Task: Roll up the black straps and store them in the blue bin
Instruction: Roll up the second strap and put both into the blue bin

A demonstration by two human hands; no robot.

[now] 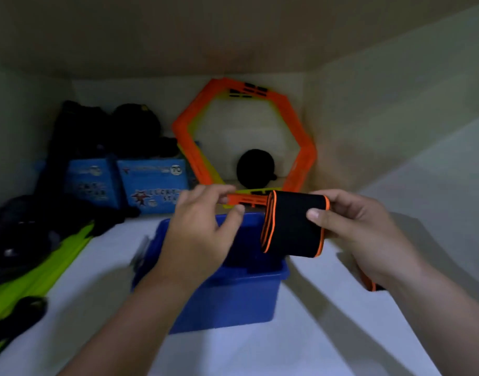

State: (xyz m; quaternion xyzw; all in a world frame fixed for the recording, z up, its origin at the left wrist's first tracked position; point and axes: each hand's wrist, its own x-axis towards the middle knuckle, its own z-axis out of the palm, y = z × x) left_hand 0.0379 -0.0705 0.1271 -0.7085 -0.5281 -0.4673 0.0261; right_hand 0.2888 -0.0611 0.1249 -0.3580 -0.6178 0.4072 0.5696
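A rolled black strap with orange edging [294, 225] hangs above the right side of the blue bin [232, 297], which stands on the white shelf. My right hand [357, 232] grips the roll from its right end, thumb on the front. My left hand [203, 226] hovers over the bin's left half, fingers loosely curled, holding nothing. Another piece of orange-edged strap [369, 284] shows under my right wrist. The bin's inside is dark and partly hidden by my left hand.
Orange hexagon rings [303, 156] lean against the back wall with a black round object [256, 168] inside them. Blue boxes [154, 185] and black bags [81, 131] stand at the back left. Lime green flat pieces [43, 270] and dark gear lie along the left.
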